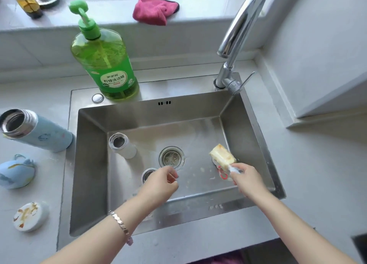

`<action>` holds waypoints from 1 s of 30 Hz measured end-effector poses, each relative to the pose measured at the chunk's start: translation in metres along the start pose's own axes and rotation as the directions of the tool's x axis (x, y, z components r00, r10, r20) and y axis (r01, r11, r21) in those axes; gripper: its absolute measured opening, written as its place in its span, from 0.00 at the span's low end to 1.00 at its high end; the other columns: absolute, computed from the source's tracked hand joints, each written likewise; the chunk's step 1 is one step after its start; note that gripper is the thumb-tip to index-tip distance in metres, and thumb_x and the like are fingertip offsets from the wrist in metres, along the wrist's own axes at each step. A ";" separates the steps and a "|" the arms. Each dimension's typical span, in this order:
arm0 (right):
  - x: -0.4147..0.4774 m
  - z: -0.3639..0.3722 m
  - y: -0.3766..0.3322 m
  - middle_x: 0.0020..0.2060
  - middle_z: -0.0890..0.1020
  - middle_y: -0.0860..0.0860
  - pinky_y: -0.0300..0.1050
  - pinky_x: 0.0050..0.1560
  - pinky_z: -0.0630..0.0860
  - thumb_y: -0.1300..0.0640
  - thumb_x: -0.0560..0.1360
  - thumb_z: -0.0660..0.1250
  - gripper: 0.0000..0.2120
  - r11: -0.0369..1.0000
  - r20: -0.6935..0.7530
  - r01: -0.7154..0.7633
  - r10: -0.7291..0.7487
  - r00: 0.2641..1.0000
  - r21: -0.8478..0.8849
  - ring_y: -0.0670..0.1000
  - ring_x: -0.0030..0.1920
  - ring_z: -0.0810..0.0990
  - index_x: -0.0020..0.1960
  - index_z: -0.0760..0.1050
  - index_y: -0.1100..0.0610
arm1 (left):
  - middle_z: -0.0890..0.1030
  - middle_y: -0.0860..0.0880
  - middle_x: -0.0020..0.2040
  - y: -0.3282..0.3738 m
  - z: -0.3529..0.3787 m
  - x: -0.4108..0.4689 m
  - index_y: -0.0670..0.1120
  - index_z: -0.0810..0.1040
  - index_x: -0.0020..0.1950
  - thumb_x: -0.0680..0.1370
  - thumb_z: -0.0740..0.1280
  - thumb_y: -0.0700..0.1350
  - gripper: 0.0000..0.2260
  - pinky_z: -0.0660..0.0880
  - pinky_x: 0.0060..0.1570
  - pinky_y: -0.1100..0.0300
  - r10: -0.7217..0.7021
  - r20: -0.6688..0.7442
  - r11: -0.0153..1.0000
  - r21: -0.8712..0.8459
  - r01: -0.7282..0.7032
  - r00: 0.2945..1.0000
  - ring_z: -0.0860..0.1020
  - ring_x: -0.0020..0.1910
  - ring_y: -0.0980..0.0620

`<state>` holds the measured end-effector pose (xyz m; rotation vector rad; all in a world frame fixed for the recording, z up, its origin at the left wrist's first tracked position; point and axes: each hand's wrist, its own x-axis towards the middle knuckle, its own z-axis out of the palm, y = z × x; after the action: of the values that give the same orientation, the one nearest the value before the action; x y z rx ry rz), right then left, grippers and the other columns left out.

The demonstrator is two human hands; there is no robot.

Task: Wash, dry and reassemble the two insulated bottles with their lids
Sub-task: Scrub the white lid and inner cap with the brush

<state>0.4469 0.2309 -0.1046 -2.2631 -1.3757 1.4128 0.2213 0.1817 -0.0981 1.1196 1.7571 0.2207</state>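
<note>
1. Steel sink (248, 124): wet, flecked with suds.
2. Blue insulated bottle (45, 134): uncapped, left of the sink; rigid, probably slick when wet, so best gripped mid-body.
3. White insulated bottle (124, 146): uncapped, inside the sink.
4. Blue lid (16, 171), white lid (30, 216): left of the sink.
5. Sponge brush (222, 156): inside the sink, handle clamped by right hand (246, 179).
6. Left hand (164, 182): over the sink, loosely curled, seemingly empty.
</note>
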 end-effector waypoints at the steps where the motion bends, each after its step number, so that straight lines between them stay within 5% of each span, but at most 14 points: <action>1: 0.007 -0.005 0.002 0.32 0.74 0.47 0.38 0.28 0.63 0.61 0.75 0.61 0.14 1.000 -0.013 -0.011 0.011 1.000 -0.012 0.45 0.29 0.69 0.59 0.77 0.56 | 0.77 0.56 0.38 0.005 0.006 0.011 0.50 0.74 0.45 0.74 0.64 0.39 0.06 0.71 0.44 0.62 0.007 0.010 0.999 0.035 -0.007 1.000 0.76 0.42 0.53; 10: 0.066 -0.050 0.030 0.39 0.77 0.50 0.40 0.34 0.66 0.61 0.75 0.57 0.18 1.000 0.016 -0.016 0.016 1.000 0.003 0.48 0.31 0.71 0.63 0.72 0.51 | 0.69 0.47 0.65 0.048 0.109 0.115 0.49 0.64 0.70 0.74 0.66 0.40 0.25 0.69 0.56 0.59 -0.007 0.176 0.966 0.255 -0.039 0.984 0.72 0.62 0.48; 17: 0.097 -0.056 0.047 0.36 0.76 0.47 0.42 0.28 0.69 0.62 0.77 0.56 0.19 1.000 0.146 0.014 -0.016 0.989 0.012 0.47 0.25 0.70 0.64 0.70 0.47 | 0.62 0.51 0.70 0.052 0.177 0.202 0.55 0.59 0.73 0.71 0.71 0.46 0.34 0.70 0.56 0.57 0.082 0.112 0.951 0.290 -0.112 0.990 0.69 0.65 0.48; 22: 0.095 -0.064 0.047 0.37 0.77 0.51 0.48 0.33 0.78 0.61 0.79 0.56 0.19 0.999 0.190 0.036 -0.030 0.981 -0.026 0.50 0.25 0.73 0.64 0.68 0.43 | 0.68 0.52 0.64 0.046 0.202 0.226 0.53 0.65 0.68 0.71 0.71 0.50 0.28 0.69 0.45 0.57 0.116 0.030 0.881 0.458 -0.117 0.993 0.69 0.59 0.46; 26: 0.095 -0.064 0.047 0.39 0.77 0.52 0.48 0.33 0.78 0.61 0.79 0.56 0.18 0.997 0.166 0.057 -0.048 0.985 -0.053 0.51 0.26 0.73 0.66 0.69 0.46 | 0.71 0.53 0.61 0.043 0.195 0.213 0.54 0.66 0.65 0.67 0.73 0.51 0.29 0.67 0.44 0.57 0.016 -0.072 0.940 0.340 0.010 0.997 0.72 0.57 0.45; 30: 0.088 -0.063 0.040 0.44 0.79 0.56 0.55 0.43 0.79 0.60 0.78 0.57 0.17 0.984 0.154 0.121 -0.100 0.983 -0.131 0.55 0.35 0.73 0.66 0.70 0.50 | 0.71 0.52 0.59 0.048 0.158 0.168 0.52 0.65 0.62 0.63 0.75 0.48 0.31 0.72 0.49 0.56 -0.090 -0.116 0.996 0.016 0.093 0.989 0.74 0.52 0.48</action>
<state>0.5324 0.2947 -0.1482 -2.1611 -1.6683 1.5170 0.3648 0.2844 -0.2541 1.0563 1.9126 0.2149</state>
